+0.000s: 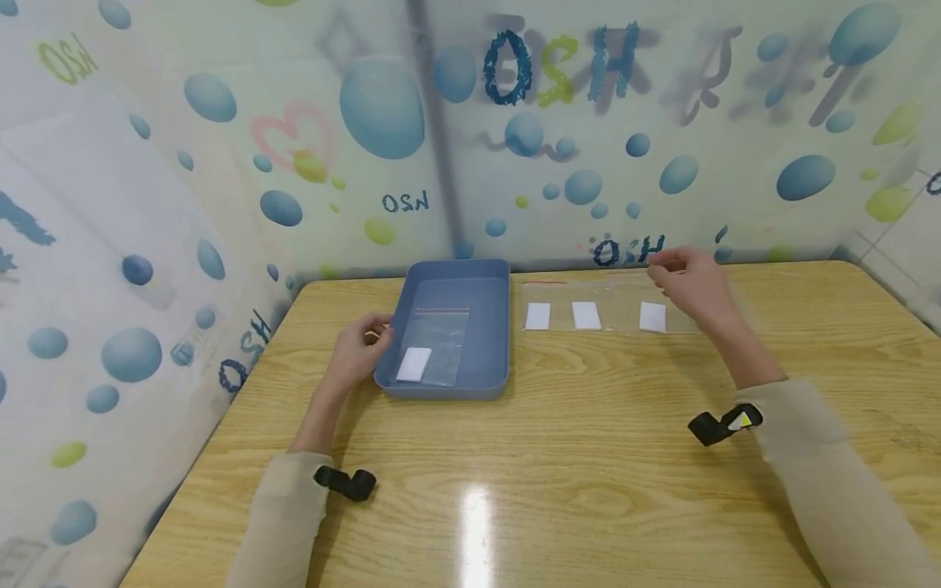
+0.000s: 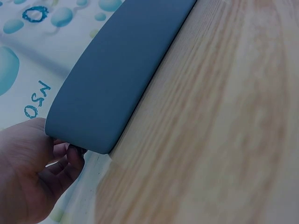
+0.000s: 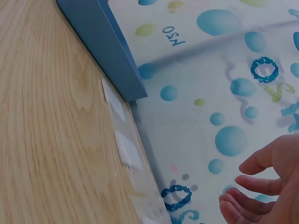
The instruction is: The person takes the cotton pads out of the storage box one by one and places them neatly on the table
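A blue-grey rectangular tray (image 1: 492,335) sits on the table. My left hand (image 1: 360,349) is at its left side wall and holds the rim there; in the left wrist view the tray's wall (image 2: 117,70) hides part of the thumb. Inside the tray lies a clear zip bag (image 1: 441,343) with a white square piece (image 1: 414,364). To the tray's right, clear bags with white pieces (image 1: 586,315) lie in a row along the back. Over the row's right end is my right hand (image 1: 691,286), fingers bent and apart with nothing visible between them in the right wrist view.
The wooden table (image 1: 588,457) runs back to a wall sheet (image 1: 588,147) printed with blue and green drops. A bright reflection lies on the front of the tabletop. Both wrists carry a small black camera (image 1: 724,423).
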The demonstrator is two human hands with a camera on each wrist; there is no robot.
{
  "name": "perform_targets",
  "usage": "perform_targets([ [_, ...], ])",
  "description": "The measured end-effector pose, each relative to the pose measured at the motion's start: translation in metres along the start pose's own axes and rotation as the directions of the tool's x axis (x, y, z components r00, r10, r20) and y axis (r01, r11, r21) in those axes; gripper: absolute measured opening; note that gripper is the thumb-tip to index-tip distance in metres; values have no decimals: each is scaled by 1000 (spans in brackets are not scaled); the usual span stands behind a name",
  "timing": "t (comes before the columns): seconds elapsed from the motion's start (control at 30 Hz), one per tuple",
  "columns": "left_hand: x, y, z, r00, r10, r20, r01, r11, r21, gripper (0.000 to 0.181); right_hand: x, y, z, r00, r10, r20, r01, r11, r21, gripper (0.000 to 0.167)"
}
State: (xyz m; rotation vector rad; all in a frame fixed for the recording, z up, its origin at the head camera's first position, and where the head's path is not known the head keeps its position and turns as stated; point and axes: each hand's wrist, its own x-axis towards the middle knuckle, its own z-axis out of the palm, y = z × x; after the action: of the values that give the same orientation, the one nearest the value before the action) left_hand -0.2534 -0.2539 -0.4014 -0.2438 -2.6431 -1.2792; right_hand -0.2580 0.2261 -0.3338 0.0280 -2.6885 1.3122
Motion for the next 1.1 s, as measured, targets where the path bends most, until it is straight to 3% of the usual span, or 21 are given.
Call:
perform_targets([
  [0.47,1,1,0,1000,2,1,-2,1000,-18,26,-2,-16,25,995,-73,62,72,997,16,41],
  [1.1,-1,3,-1,1000,19,-6,-19,1000,-21,25,-5,-41,53,992,-91,86,85,994,74,34],
])
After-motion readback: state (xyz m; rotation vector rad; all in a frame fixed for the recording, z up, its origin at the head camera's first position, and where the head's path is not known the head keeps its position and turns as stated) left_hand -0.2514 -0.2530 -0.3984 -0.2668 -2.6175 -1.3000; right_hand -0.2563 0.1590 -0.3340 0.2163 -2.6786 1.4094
